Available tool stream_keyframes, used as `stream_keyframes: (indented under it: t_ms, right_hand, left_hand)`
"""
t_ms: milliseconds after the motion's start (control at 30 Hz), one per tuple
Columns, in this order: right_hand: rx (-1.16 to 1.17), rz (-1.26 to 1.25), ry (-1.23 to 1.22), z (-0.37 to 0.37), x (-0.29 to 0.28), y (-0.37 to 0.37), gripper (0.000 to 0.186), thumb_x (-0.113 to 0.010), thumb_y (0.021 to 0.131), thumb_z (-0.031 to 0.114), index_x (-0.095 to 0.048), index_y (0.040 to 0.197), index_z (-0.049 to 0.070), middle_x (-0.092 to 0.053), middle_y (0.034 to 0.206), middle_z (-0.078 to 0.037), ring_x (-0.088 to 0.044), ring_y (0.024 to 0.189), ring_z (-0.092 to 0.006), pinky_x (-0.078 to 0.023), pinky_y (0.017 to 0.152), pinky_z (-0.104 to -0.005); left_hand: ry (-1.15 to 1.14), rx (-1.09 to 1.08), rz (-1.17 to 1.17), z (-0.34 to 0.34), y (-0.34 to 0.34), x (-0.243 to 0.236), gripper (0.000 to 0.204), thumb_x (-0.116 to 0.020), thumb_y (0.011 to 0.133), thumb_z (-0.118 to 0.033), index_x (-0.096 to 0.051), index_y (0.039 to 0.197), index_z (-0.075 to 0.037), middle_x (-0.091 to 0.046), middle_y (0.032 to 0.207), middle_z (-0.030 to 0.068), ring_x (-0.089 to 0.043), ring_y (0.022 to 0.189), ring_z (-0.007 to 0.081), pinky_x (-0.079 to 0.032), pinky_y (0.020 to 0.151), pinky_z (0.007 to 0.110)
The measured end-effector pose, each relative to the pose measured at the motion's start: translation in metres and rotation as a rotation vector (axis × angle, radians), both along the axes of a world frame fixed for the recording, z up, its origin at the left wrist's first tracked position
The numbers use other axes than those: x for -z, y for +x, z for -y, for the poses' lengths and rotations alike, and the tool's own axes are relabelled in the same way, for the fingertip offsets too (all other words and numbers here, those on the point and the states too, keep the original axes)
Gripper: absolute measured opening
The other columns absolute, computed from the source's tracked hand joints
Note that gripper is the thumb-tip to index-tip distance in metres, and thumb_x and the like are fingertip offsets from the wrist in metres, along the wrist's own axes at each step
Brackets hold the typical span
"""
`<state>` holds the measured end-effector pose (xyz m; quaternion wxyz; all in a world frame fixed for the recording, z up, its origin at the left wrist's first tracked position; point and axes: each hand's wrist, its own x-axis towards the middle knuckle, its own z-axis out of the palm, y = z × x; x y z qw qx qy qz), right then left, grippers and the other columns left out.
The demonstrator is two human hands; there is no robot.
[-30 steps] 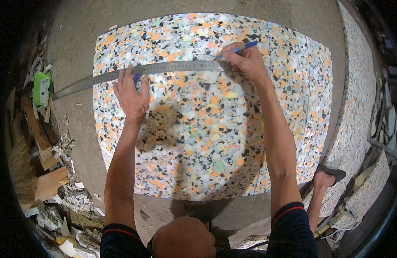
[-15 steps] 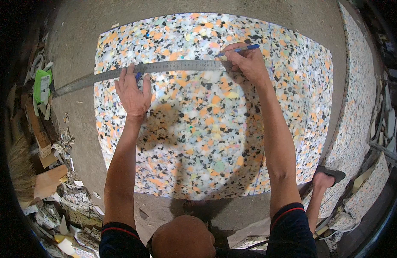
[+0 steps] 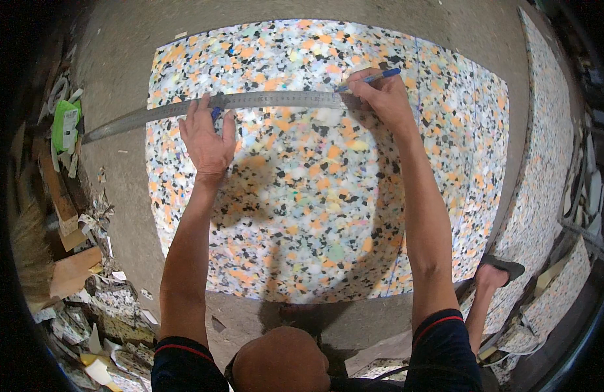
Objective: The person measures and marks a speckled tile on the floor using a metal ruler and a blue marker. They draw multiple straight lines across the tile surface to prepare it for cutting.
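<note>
A large foam sheet (image 3: pixel 302 196), speckled white, orange, black and grey, lies flat on the floor. Across its upper part runs a long metal ruler (image 3: pixel 269 99), which sticks out past the sheet's left edge. My left hand (image 3: pixel 208 144) lies open on the sheet, fingertips pressing on the ruler. A small blue thing (image 3: pixel 215 113) shows between its thumb and fingers; I cannot make out what it is. My right hand (image 3: pixel 384 98) is closed around a blue pen (image 3: pixel 384 75), whose tip points down by the ruler's upper edge near its right end.
Blue lines (image 3: pixel 418 78) run down the sheet's right side. Another speckled sheet (image 3: pixel 544 144) lies along the right, with my foot in a dark shoe (image 3: pixel 508 269) beside it. Foam scraps (image 3: pixel 112 313), a green package (image 3: pixel 67 127) and a broom (image 3: pixel 31 255) line the left.
The pen tip has come a little closer to the ruler's upper edge. My left hand stays on the ruler, and the whole view has shifted slightly.
</note>
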<state>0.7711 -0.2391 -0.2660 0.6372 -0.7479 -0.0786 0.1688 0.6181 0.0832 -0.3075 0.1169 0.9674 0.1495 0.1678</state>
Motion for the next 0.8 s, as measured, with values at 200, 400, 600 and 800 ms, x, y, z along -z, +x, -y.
stream_keyframes:
  t_ms: [200, 400, 600, 800]
  right_hand:
    - [0.043, -0.02, 0.032, -0.001, -0.003, -0.003, 0.019, -0.075, 0.089, 0.018, -0.075, 0.099, 0.001, -0.069, 0.077, -0.002, -0.06, 0.061, -0.0088, -0.049, 0.057, -0.0259]
    - [0.068, -0.029, 0.002, -0.006, -0.005, -0.001, 0.02, -0.074, 0.092, 0.018, -0.075, 0.103, 0.002, -0.068, 0.078, -0.001, -0.058, 0.061, -0.0077, -0.048, 0.057, -0.0244]
    - [0.098, 0.051, 0.137, -0.03, -0.01, -0.003, 0.018, -0.073, 0.092, 0.013, -0.075, 0.105, 0.001, -0.065, 0.074, 0.0, -0.054, 0.059, -0.006, -0.046, 0.052, -0.0246]
    - [-0.079, 0.017, 0.102, -0.104, -0.024, -0.011, 0.02, -0.074, 0.09, 0.014, -0.074, 0.105, 0.001, -0.066, 0.076, -0.001, -0.056, 0.061, -0.0063, -0.048, 0.053, -0.0248]
  left_hand:
    - [0.0, -0.006, 0.017, 0.004, 0.001, -0.001, 0.059, -0.063, 0.096, -0.038, -0.053, 0.142, -0.001, -0.056, 0.144, 0.0176, -0.043, 0.143, 0.0378, -0.022, 0.12, 0.062]
    - [0.017, 0.008, 0.054, -0.001, -0.001, 0.0, 0.056, -0.064, 0.096, -0.037, -0.055, 0.138, -0.002, -0.057, 0.142, 0.017, -0.045, 0.141, 0.0384, -0.023, 0.119, 0.065]
    - [-0.003, -0.001, 0.053, 0.003, -0.001, 0.001, 0.053, -0.062, 0.097, -0.04, -0.058, 0.134, -0.003, -0.055, 0.146, 0.0134, -0.042, 0.143, 0.0364, -0.021, 0.12, 0.065]
    - [-0.038, -0.02, -0.019, 0.002, -0.002, 0.0, 0.048, -0.06, 0.097, -0.041, -0.06, 0.125, -0.002, -0.054, 0.149, 0.0133, -0.039, 0.147, 0.0367, -0.019, 0.12, 0.065]
